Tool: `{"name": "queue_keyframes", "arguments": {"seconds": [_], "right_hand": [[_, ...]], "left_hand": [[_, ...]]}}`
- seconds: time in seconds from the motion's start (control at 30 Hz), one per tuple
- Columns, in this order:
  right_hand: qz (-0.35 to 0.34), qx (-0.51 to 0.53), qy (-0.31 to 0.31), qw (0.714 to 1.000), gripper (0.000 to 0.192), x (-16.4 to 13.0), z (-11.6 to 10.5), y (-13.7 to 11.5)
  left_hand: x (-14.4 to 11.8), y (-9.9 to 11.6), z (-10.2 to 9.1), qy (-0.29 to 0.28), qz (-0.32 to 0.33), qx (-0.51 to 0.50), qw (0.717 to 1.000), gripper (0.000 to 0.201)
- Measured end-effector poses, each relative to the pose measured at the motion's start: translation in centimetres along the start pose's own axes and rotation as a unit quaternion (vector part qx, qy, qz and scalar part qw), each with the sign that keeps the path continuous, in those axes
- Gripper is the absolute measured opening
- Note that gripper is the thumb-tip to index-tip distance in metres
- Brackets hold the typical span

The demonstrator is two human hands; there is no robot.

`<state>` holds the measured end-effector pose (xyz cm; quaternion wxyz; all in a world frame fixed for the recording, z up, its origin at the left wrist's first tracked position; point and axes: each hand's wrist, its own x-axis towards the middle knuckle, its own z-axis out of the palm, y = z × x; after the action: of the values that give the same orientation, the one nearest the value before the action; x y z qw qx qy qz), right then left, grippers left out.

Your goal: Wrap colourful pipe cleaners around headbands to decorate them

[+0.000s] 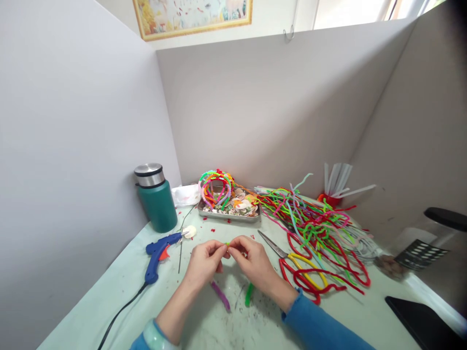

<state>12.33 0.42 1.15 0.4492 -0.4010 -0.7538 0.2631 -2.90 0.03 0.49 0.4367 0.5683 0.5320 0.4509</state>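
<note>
Your left hand (205,257) and right hand (253,257), fingertips pinched tight, hold a mostly hidden light-green piece (227,244); a purple pipe cleaner (221,296) lies nearer you.

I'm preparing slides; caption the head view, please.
Left hand and right hand pinch a small green piece, flanked by a blue glue gun and yellow-handled scissors.
</note>
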Motion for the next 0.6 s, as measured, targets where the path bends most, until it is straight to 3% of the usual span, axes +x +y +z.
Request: {"name": "queue_keyframes", "arguments": {"seconds": [0.13, 0.3, 0.6], "right_hand": [[0.002, -0.017, -0.006, 1.000, 0.013, -0.06, 0.02, 0.18], [0.020, -0.024, -0.018, 0.999, 0.013, -0.11, 0.02, 0.03], [0.075, 0.054, -0.052, 0.994, 0.012, 0.34, -0.47, -0.23]], "left_hand": [[-0.07, 0.13, 0.11, 0.008, -0.009, 0.010, 1.000, 0.023], [-0.28, 0.53, -0.14, -0.025, -0.015, 0.049, 0.998, 0.020], [0.05, 0.42, -0.31, -0.013, -0.039, 0.008, 0.999, 0.018]]}}
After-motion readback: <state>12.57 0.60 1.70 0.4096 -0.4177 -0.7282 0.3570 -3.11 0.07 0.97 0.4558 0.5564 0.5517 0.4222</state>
